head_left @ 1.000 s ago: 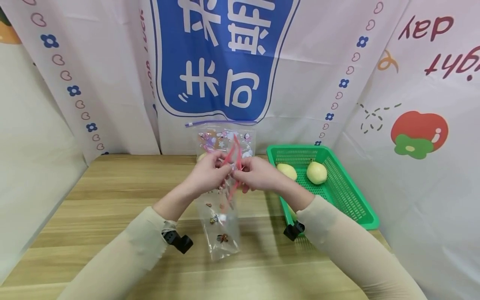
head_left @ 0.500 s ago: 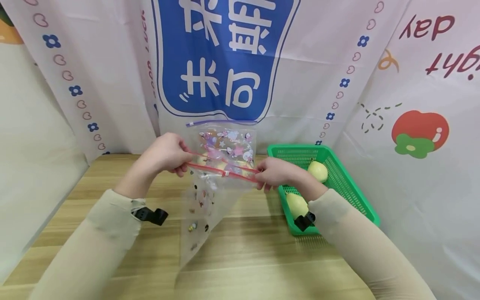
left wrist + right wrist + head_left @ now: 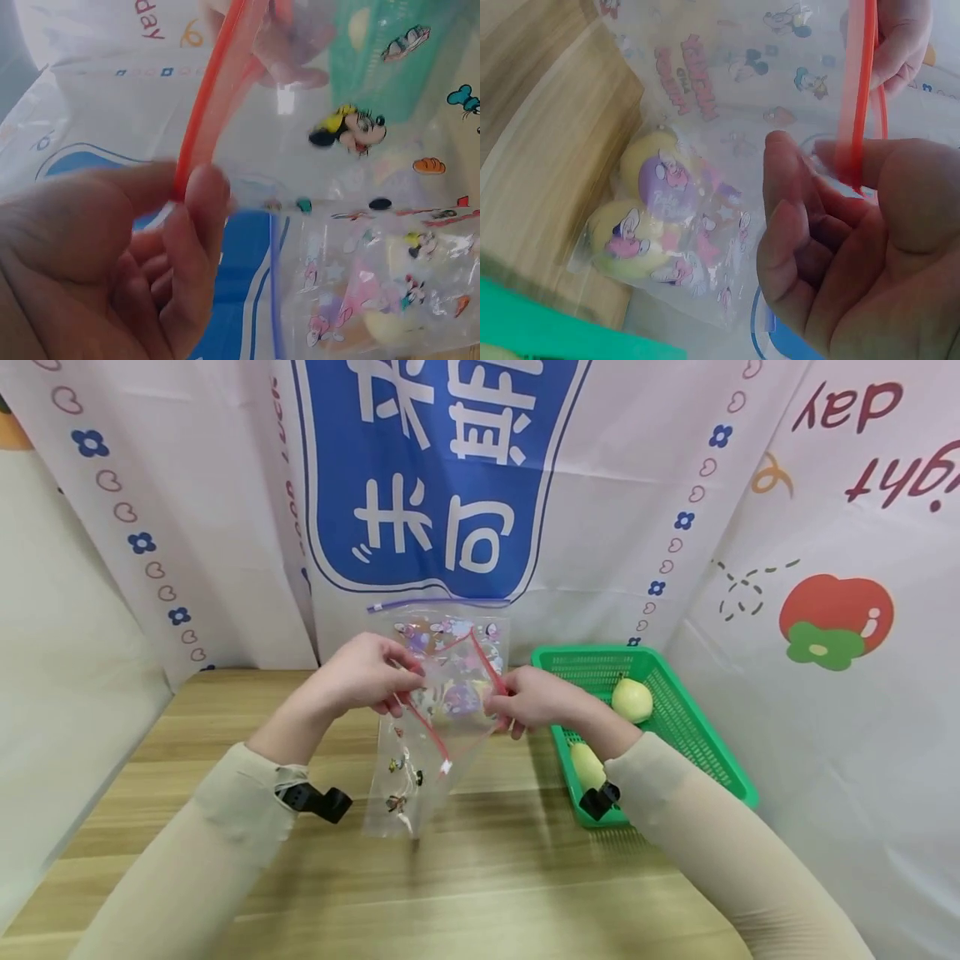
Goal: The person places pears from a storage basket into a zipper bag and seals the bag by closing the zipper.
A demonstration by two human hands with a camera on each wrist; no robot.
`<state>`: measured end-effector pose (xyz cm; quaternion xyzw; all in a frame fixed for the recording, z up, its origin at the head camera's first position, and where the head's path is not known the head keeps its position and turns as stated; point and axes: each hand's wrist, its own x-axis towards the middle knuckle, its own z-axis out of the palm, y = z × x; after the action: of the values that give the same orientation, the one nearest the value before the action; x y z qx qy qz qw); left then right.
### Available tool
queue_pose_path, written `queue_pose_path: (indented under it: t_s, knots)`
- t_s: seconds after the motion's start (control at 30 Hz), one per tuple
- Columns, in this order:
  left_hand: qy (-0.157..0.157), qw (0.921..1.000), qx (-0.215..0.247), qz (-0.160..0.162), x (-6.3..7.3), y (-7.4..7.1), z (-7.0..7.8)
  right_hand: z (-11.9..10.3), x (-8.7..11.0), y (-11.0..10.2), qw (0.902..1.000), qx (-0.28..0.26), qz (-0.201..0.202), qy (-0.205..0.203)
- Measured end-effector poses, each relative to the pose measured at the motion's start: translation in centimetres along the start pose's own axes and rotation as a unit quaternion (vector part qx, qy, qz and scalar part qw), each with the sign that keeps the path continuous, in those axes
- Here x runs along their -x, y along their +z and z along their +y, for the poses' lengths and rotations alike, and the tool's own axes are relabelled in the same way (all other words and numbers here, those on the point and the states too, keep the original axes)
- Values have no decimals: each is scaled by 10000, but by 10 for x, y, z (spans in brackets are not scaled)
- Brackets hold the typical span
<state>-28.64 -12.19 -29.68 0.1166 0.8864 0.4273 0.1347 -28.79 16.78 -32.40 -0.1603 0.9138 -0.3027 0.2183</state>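
Observation:
My left hand (image 3: 367, 675) pinches one side of a clear zip bag (image 3: 390, 777) at its red zipper edge. Opposite it, my right hand (image 3: 542, 697) pinches the other side, and the bag's mouth gapes in a diamond shape between them. Cartoon figures are printed on this bag, and its lower part hangs toward me. A white slider (image 3: 446, 767) sits at the near corner of the zipper. Behind stands a second clear bag (image 3: 450, 627) with a purple zipper; through its wall, pale yellow fruit (image 3: 626, 244) shows in the right wrist view.
To the right, a green plastic basket (image 3: 705, 731) holds pears, among them one pear (image 3: 632, 700) at the back and another pear (image 3: 587, 767) near my right wrist. A printed cloth (image 3: 600, 552) hangs behind the wooden table (image 3: 187, 760).
My hands went from close together to wide apart along the red zipper, then came partway back in. The bag's mouth has spread from a flat line to a diamond.

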Motion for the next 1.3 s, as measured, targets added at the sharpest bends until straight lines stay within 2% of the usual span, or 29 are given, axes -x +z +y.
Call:
queue_pose_path:
  t_s: [0.07,0.13,0.17,0.23,0.3,0.47,0.7,0.83,0.97,1.13,1.3]
  knots:
    - [-192,9991,-94,371,-1,-6,-5,5,0,-3,9995,230,-96,179]
    - [-354,9979,4,544,-3,-12,-13,13,0,-6,9981,422,-204,400]
    - [-406,9976,105,542,-4,-14,-16,17,0,-7,9972,478,-273,506]
    - [-418,9979,391,318,-6,-16,-22,22,-1,-8,9963,471,-371,620]
    - [-364,9972,643,99,-7,-15,-26,25,-3,-8,9961,476,-434,606]
    - [-95,9955,940,5,-4,-9,-25,23,-5,-7,9973,459,-320,466]
    - [250,9901,1365,210,-1,8,-21,17,-5,-8,9993,248,-112,244]
    - [325,9899,1355,263,0,19,-22,16,-3,-10,9995,227,-140,187]
    - [425,9897,1322,337,1,25,-23,19,4,-17,9998,99,11,200]
    - [501,9893,1314,383,2,28,-23,31,15,-36,9985,-136,310,419]
    - [489,9894,1316,374,3,31,-24,62,22,-56,9966,172,546,598]
